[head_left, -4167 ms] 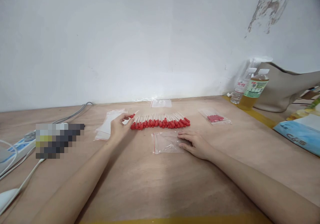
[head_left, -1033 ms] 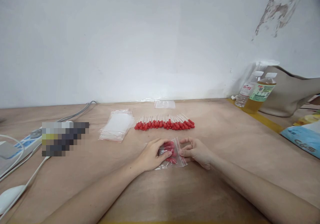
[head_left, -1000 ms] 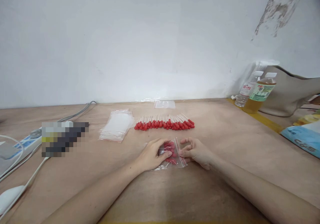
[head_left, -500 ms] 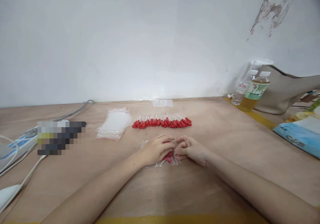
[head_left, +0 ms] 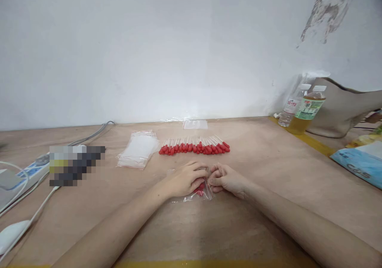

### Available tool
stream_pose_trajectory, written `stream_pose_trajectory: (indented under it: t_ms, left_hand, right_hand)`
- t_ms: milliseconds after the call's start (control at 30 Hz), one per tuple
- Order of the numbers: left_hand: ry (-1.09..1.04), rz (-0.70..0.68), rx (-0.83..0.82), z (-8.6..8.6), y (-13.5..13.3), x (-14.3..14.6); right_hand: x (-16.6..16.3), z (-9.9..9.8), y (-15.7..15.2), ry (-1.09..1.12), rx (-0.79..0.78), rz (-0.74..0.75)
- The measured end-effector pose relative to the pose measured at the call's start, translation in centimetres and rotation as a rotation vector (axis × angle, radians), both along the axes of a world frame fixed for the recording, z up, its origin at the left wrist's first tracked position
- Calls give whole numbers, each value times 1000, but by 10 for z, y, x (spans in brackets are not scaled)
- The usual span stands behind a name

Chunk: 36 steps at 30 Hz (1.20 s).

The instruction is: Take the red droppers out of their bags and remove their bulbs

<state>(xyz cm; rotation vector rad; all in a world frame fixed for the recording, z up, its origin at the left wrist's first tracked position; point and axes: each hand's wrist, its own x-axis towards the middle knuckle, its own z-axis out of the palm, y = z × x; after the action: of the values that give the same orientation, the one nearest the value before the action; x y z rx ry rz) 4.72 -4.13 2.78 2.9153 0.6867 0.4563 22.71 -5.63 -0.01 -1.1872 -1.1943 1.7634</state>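
Observation:
A clear zip bag (head_left: 186, 198) lies flat on the table with red-tipped pieces (head_left: 199, 190) showing inside it. My left hand (head_left: 186, 179) rests over the bag with curled fingers, gripping it near its right end. At that right edge, the thumb and fingers of my right hand (head_left: 223, 179) are pinched together on the bag's opening. Both hands nearly touch and hide part of the bag. Just beyond them is a row of thin white sticks with red tips (head_left: 193, 147), tips pointing towards me. A stack of clear zip bags (head_left: 139, 149) lies to the left of the row.
Another flat bag (head_left: 195, 124) lies by the wall. On the left are a power strip (head_left: 28, 175), cables, a blurred-out dark object (head_left: 76, 166) and a white mouse-like object (head_left: 13, 236). To the right stand two bottles (head_left: 307, 110), a grey bag (head_left: 336, 108) and a blue tissue pack (head_left: 356, 166).
The view has shifted slightly. My right fingers have drawn closer together at the bag's edge, while my left hand stays almost in place on the bag.

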Motion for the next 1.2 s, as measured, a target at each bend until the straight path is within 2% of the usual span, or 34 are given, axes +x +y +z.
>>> stream_pose_trajectory:
  t_ms: [233,300,433,533,700,867,1033,1200]
  left_hand:
    - [30,13,26,-6,2,0]
    - [13,42,4,-8,1,-1]
    - [-40,88,-58,-12,-1,-3]
    - [-75,99,-80,-14,-2,-5]
    - [-114,78,-83,-17,-2,-7]
    - [-90,24,4,-19,3,-12]
    - [-57,-8,113,-18,7,-13]
    - [11,-15,250,-21,6,-14]
  right_hand:
    - [-11,-3,-6,-129,99,-82]
    - [-9,-9,-7,-137,201,-54]
    - [-3,-22,-9,-239,690,34]
    - [-2,-27,-7,-388,1027,1]
    - [-2,-28,2,-498,1381,-9]
    - [0,-28,4,-610,1490,15]
    - [3,-21,2,-745,1559,121]
    - [5,-16,3,-870,1693,254]
